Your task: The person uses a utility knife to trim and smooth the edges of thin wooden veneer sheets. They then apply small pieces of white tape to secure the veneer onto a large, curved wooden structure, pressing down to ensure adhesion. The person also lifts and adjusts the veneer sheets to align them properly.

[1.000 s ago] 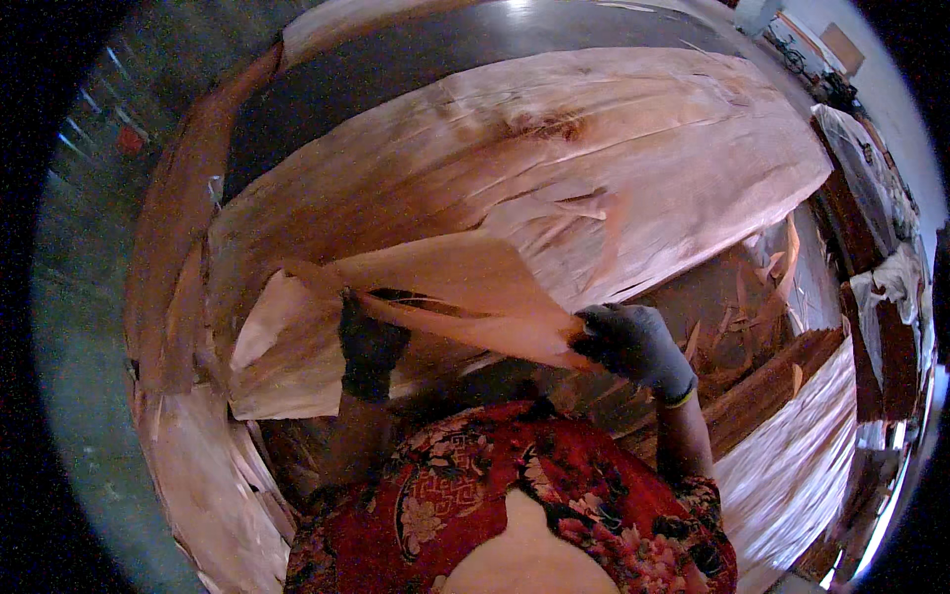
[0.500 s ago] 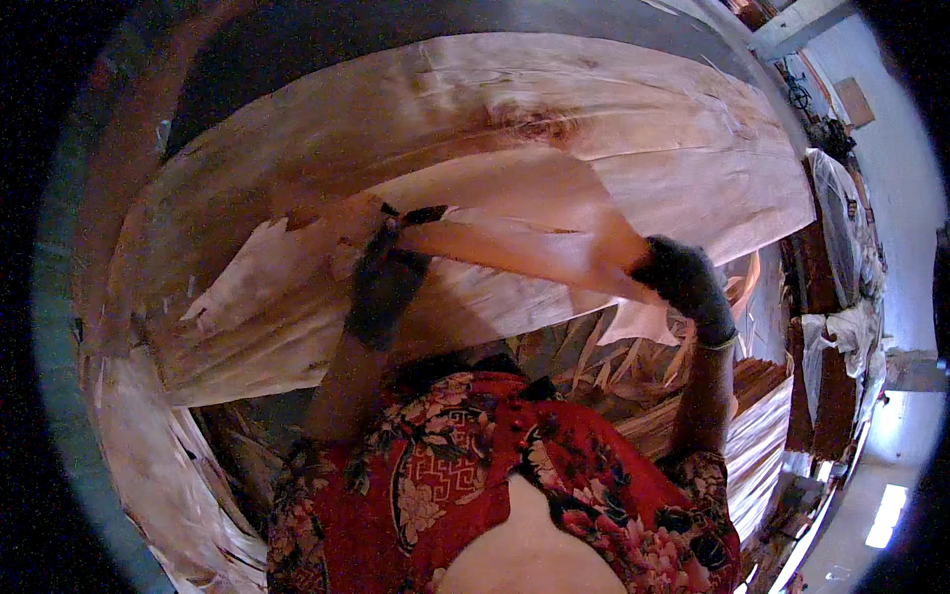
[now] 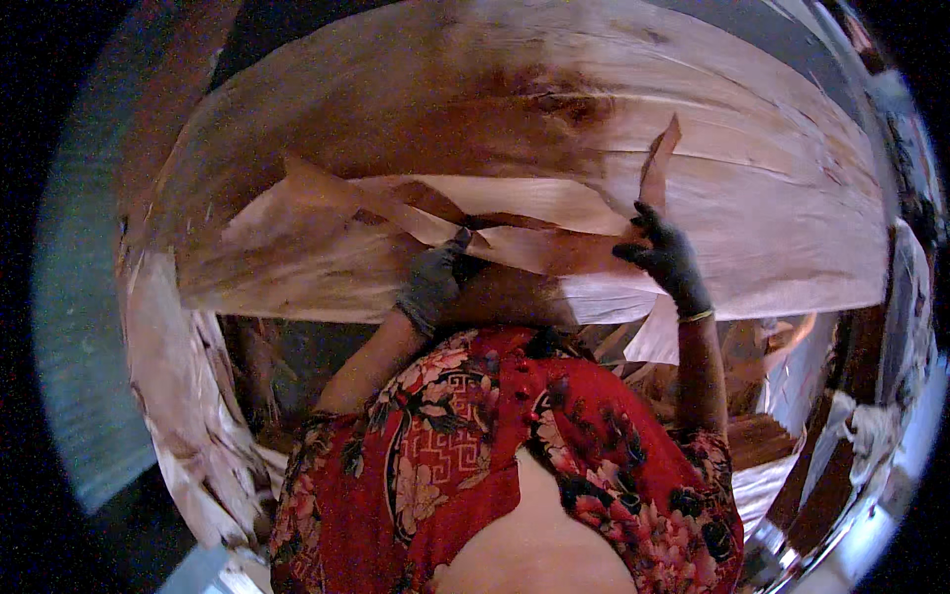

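A thin, torn piece of wood veneer (image 3: 554, 249) stretches between my two gloved hands, just above a large veneer sheet (image 3: 396, 119). My left hand (image 3: 433, 282), in a grey glove, pinches its left part, with the thumb on top. A narrow strip juts out past that hand toward the upper left. On the right side, my right hand (image 3: 675, 267), in a dark glove, has its fingers bent round the other end. Beyond those fingers a slim pointed strip (image 3: 657, 168) sticks up. Whether the strips and the middle piece are joined is hard to tell.
Veneer scraps (image 3: 762, 346) lie below the sheet's near edge at the right. More pale veneer (image 3: 168, 386) hangs along the left side. A stack of veneer (image 3: 757, 441) stands by my right elbow, and light cloth or plastic (image 3: 861, 436) lies at the far right.
The veneer piece was broad and folded between my hands; now it is narrower, with strips jutting past both. My left hand has moved inward. The whole view has shifted.
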`<state>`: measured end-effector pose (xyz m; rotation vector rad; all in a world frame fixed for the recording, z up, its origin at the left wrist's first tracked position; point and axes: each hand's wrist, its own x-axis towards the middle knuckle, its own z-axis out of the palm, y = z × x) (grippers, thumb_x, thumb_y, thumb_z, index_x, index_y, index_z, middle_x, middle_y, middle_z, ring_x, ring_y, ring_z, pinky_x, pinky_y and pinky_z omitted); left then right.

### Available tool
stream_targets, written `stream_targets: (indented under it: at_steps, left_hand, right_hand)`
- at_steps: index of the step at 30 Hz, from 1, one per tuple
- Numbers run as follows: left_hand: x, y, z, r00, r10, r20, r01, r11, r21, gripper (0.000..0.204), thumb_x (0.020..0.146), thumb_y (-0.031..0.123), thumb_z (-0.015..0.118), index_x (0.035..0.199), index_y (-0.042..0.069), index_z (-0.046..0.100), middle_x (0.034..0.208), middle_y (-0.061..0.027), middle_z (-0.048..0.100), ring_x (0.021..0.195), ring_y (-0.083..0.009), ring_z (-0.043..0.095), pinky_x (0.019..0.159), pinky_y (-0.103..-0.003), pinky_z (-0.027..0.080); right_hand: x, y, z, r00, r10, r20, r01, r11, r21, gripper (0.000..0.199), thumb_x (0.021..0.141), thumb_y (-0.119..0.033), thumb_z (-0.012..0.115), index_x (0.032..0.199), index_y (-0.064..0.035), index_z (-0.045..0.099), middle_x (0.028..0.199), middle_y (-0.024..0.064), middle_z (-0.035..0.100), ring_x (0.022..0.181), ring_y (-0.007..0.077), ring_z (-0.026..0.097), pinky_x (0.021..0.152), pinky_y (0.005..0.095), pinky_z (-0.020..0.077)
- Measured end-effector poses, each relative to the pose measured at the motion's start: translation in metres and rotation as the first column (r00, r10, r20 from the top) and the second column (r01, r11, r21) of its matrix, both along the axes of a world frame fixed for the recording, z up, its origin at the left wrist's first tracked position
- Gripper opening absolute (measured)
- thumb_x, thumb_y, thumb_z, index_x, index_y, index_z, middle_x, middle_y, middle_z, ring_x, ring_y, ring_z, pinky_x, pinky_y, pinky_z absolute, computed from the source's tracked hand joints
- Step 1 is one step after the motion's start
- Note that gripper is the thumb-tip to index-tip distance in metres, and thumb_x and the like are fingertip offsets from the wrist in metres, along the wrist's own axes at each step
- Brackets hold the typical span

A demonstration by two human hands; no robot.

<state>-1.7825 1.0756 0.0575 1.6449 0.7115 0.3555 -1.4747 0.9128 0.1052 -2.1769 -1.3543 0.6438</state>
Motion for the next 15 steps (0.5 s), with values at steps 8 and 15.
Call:
stream_targets:
  at_steps: [8,15]
  left_hand:
    - [-0.031,-0.028,0.0,0.967,0.133,-0.216,-0.043,0.926,0.376,0.051,0.077,0.027,0.065,0.121,0.007,0.051,0.097,-0.0203,0.064,0.087,-0.0362,0.062,0.074,-0.043,0.049]
    - [-0.068,-0.042,0.022,0.916,0.134,-0.379,0.083,0.86,0.504,0.057,0.082,0.028,0.062,0.131,0.007,0.041,0.106,-0.0162,0.06,0.09,-0.0313,0.06,0.076,-0.041,0.05]
  right_hand:
    - [-0.022,0.044,-0.015,0.991,-0.057,0.12,0.051,0.997,0.054,0.055,0.072,-0.026,0.073,0.118,-0.0061,0.052,0.095,0.0175,0.064,0.086,0.0339,0.062,0.069,0.0402,0.0502]
    - [0.008,0.05,-0.046,0.978,-0.015,0.207,-0.02,0.986,0.164,0.022,0.082,-0.025,0.062,0.094,-0.0059,0.062,0.083,0.0179,0.065,0.08,0.0357,0.062,0.065,0.04,0.0499]
